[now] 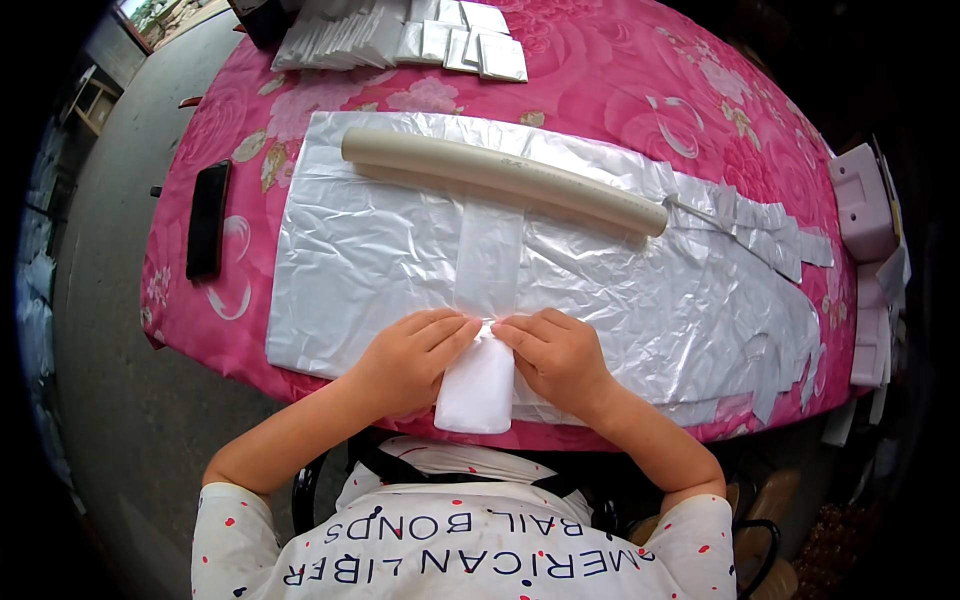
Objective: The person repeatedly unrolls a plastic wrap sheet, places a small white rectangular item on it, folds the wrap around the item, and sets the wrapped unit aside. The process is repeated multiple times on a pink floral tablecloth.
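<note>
A white folded bundle of thin plastic film lies at the table's near edge, its rounded end toward me. My left hand presses closed fingers on its far left corner. Opposite it, my right hand pinches the far right corner, the two sets of fingertips almost meeting. From the fingers a flat, translucent plastic strip runs away over a wide stack of silvery-white plastic sheets. Across the stack, beyond both hands, rests a long beige tube, its left end farther off than its right.
A pink floral tablecloth covers the table. Several small white folded packets sit at the far side. On the left lies a black phone. A thin rod lies at right, and pale pink plastic containers stand by the right edge.
</note>
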The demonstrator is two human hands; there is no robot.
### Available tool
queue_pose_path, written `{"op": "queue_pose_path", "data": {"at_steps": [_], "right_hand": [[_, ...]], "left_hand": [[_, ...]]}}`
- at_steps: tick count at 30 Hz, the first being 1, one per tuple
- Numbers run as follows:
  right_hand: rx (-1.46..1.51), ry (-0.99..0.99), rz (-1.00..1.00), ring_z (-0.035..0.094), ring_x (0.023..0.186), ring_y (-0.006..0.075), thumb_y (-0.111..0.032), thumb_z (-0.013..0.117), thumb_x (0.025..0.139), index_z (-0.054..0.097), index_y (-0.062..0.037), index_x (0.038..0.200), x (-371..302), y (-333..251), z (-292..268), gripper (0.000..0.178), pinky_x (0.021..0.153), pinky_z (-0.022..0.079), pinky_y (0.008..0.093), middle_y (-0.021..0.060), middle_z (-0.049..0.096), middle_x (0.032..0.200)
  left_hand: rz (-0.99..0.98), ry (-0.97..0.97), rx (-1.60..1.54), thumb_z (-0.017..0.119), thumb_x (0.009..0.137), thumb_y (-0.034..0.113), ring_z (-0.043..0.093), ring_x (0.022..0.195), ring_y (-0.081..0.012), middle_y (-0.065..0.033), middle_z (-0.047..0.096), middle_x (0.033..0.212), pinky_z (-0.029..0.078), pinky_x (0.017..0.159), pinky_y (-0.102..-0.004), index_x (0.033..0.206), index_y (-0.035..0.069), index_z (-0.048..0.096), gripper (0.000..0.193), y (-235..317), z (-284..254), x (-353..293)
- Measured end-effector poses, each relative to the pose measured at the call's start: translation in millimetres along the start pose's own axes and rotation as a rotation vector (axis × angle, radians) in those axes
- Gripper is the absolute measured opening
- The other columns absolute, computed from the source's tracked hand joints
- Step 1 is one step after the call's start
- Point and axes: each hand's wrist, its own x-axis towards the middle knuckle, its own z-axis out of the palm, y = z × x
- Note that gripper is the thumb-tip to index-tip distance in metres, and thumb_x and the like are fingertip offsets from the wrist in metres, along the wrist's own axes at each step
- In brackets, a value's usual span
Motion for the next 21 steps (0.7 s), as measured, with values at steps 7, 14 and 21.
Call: {"op": "queue_pose_path", "data": {"at_steps": [7, 14, 21], "right_hand": [[0.544, -0.199, 0.803, 0.062, 0.055, 0.0100, -0.017, 0.058, 0.085, 0.064, 0.0045, 0.085, 36, 8, -12, 0.022, 0.052, 0.045, 0.0228, 0.0070, 0.063, 0.064], [0.633, -0.381, 0.971, 0.065, 0.057, 0.0153, -0.018, 0.057, 0.085, 0.062, 0.0043, 0.080, 53, 19, -16, 0.024, 0.052, 0.047, 0.0264, 0.0083, 0.064, 0.068], [0.587, -0.352, 0.937, 0.064, 0.060, 0.0155, -0.016, 0.063, 0.081, 0.060, 0.0024, 0.084, 47, 15, -17, 0.019, 0.055, 0.049, 0.0272, 0.0092, 0.064, 0.073]], "left_hand": [[-0.649, 0.099, -0.459, 0.060, 0.083, 0.010, 0.060, 0.067, -0.0285, -0.0141, 0.062, 0.083, 0.049, 0.066, -0.0357, 0.112, -0.003, 0.055, 0.032, -5, -1, 27], [-0.200, -0.033, 0.132, 0.058, 0.083, 0.026, 0.034, 0.126, -0.0341, -0.0217, 0.033, 0.139, 0.028, 0.103, -0.0432, 0.135, -0.004, 0.034, 0.064, 5, 7, 19], [-0.271, -0.249, 0.233, 0.051, 0.084, 0.046, 0.014, 0.139, -0.0315, -0.0206, 0.019, 0.147, 0.008, 0.112, -0.0432, 0.138, -0.006, 0.026, 0.079, 11, 26, 15]]}}
